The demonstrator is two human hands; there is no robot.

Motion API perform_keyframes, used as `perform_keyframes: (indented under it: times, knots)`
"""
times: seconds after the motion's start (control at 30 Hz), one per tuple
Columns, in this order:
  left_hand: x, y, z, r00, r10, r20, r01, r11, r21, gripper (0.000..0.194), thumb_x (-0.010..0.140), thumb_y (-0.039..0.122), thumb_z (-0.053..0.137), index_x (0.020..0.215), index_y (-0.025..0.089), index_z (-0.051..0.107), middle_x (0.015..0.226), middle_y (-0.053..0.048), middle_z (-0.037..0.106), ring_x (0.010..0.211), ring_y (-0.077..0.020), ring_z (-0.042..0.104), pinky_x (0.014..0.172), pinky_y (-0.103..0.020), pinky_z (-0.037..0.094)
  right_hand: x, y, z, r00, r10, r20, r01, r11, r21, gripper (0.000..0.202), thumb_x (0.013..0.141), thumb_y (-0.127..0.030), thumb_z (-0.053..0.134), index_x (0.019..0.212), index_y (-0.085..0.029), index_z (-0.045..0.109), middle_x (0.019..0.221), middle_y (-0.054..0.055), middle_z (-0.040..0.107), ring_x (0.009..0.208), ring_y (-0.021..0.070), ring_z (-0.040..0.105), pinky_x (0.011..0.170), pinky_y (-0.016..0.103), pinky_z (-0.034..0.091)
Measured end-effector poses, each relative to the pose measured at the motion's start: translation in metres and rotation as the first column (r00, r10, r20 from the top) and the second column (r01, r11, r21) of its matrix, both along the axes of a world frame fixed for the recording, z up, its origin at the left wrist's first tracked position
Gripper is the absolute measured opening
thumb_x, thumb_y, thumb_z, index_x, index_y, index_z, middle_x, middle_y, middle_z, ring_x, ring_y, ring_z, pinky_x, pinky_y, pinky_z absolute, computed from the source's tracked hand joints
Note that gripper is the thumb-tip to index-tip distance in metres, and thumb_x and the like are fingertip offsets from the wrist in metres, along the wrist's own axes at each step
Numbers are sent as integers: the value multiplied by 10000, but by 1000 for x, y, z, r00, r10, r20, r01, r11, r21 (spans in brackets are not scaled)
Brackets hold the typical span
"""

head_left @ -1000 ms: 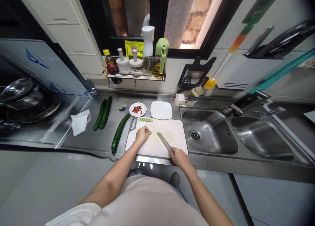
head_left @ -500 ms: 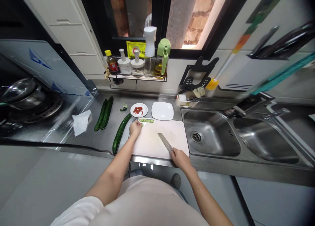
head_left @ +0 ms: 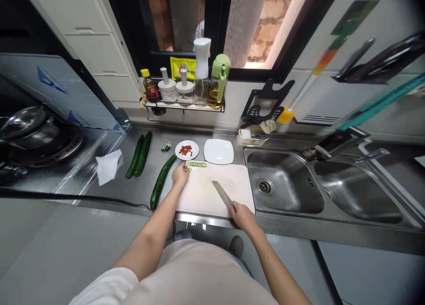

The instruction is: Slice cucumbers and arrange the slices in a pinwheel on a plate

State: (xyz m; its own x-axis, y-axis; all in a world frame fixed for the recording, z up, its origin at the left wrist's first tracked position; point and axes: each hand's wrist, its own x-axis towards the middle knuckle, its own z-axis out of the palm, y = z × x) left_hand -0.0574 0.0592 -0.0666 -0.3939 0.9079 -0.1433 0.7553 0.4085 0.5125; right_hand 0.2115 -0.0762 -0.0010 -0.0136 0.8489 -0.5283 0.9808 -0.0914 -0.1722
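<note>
At the cutting board's (head_left: 212,196) upper left corner, my left hand (head_left: 180,175) has its fingers pinched together on a cucumber slice (head_left: 189,169), partly hidden by the fingertips. Just beyond it, a short row of overlapping cucumber slices (head_left: 197,164) lies along the board's far edge. My right hand (head_left: 244,215) is closed round the handle of a kitchen knife (head_left: 222,192). The blade points up and to the left, over the middle of the board. A whole cucumber (head_left: 162,182) lies left of the board, beside my left forearm.
Behind the board stand a small plate of red pieces (head_left: 178,154) and a white square plate (head_left: 218,151). Farther left lie two cucumbers (head_left: 139,154), green trimmings (head_left: 166,146) and a paper towel (head_left: 108,167). A double sink (head_left: 285,181) borders the right; a condiment rack (head_left: 186,106) hangs behind.
My left hand has shifted very slightly at the slices, still pinching. The knife and my right hand stay in nearly the same place; the whole view moved a little.
</note>
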Motion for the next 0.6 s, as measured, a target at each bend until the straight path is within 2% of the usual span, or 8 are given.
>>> perform_keyframes:
  times: [0.17,0.27,0.47,0.6]
  knots:
    - [-1,-2,2,1000,-14,-23,14,1000,-21,134,801,307,548,843,250,662,905,-62,690,834,-226,615,684,-297,422,1,1,-3,1000,-3,0,3,1000,5,346,957,-375,314,1038,-208,606,1026,101,684,951,215,635,699,265,385]
    - [3,-2,4,998,-60,-35,60,998,-6,166,805,328,549,872,237,671,979,-76,673,868,-229,608,714,-303,429,1,0,-3,1000,-10,-5,10,1000,6,349,956,-374,312,1035,-208,609,1018,100,685,947,218,637,694,264,384]
    - [33,9,11,972,-235,-5,235,969,78,219,813,304,559,982,224,674,1005,-80,649,955,-224,582,808,-301,428,1,-1,-8,1000,-12,-7,12,1000,17,346,962,-381,310,1024,-213,605,1013,97,686,946,216,638,696,266,387]
    - [53,17,14,944,-327,-38,329,942,71,270,835,305,537,1066,246,665,1062,-87,632,995,-236,567,831,-317,422,2,-2,-11,1000,-22,1,22,1000,17,334,965,-369,310,1025,-213,599,1013,91,688,943,207,640,688,260,385]
